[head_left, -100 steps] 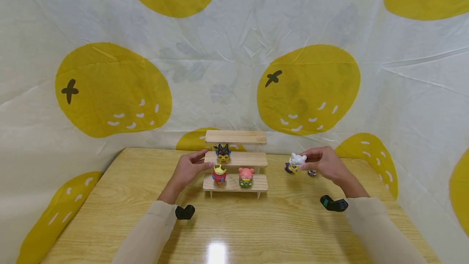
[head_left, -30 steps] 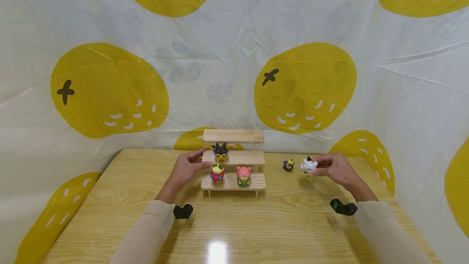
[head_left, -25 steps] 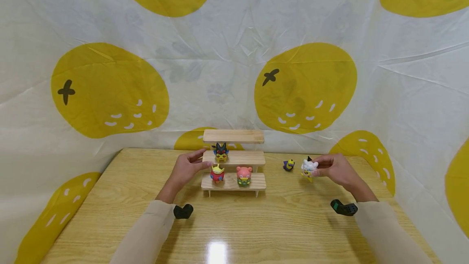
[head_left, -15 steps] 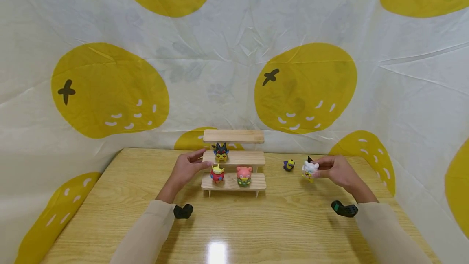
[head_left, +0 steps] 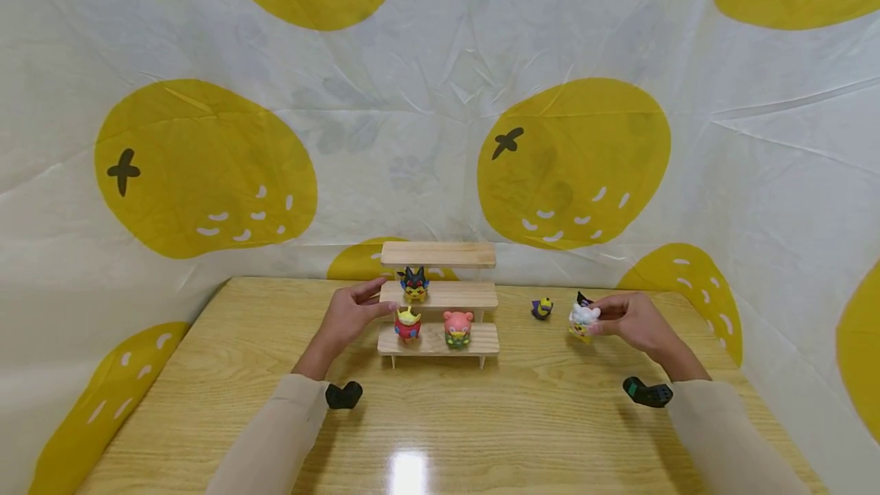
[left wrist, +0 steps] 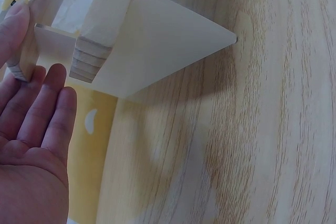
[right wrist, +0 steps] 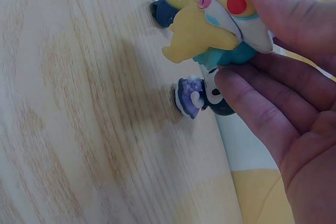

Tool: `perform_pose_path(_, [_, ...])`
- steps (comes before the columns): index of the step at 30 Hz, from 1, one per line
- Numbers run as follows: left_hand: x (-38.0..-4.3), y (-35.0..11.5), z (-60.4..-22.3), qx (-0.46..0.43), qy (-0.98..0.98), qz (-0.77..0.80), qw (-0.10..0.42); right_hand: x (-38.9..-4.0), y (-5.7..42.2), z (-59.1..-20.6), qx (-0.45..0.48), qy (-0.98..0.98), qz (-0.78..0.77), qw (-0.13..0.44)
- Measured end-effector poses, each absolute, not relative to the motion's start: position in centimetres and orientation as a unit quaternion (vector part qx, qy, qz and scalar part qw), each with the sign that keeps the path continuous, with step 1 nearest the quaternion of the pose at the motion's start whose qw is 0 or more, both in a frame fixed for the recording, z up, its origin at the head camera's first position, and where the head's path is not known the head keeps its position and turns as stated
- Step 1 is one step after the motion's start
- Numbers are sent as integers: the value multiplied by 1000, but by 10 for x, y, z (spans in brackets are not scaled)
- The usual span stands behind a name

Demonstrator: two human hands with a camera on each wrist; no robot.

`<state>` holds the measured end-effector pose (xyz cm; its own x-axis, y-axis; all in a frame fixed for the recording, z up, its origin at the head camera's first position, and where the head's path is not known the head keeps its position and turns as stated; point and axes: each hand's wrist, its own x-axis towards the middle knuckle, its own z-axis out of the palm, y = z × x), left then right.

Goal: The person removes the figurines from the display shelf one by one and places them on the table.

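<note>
My right hand (head_left: 629,319) pinches a small yellow figurine (right wrist: 207,30) with a white cap, red cheek and white-and-teal outfit. It is held up above the table in the right wrist view. Behind it stands a dark-hooded figurine in a purple dress (right wrist: 191,97), partly hidden by my fingers. My left hand (head_left: 347,319) grips the left end of the middle tier of a three-tier wooden display stand (head_left: 464,295), thumb on one face and fingers on the other. On the stand are a black-eared yellow figurine (head_left: 415,286), a red one with a yellow top (head_left: 408,325) and a pink-headed one (head_left: 457,330).
A purple-and-yellow figurine (head_left: 541,308) stands on the wooden table (head_left: 522,418) between the stand and my right hand. White cloth with yellow fruit prints (head_left: 412,136) encloses the table's back and sides. Black wrist cameras (head_left: 648,393) stick out from both sleeves.
My right hand has carried the white-capped figurine rightward, uncovering the purple-and-yellow figurine; lately it shifts and turns only slightly. My left hand stays at the stand.
</note>
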<state>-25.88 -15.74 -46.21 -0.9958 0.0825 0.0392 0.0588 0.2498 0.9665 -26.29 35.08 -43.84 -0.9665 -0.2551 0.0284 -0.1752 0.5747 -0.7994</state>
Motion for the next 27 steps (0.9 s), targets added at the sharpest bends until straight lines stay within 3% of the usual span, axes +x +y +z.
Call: perform_pose_path(27, [-260, -158, -465, 46, 789, 613, 4, -264, 356, -449, -107, 893, -432, 59])
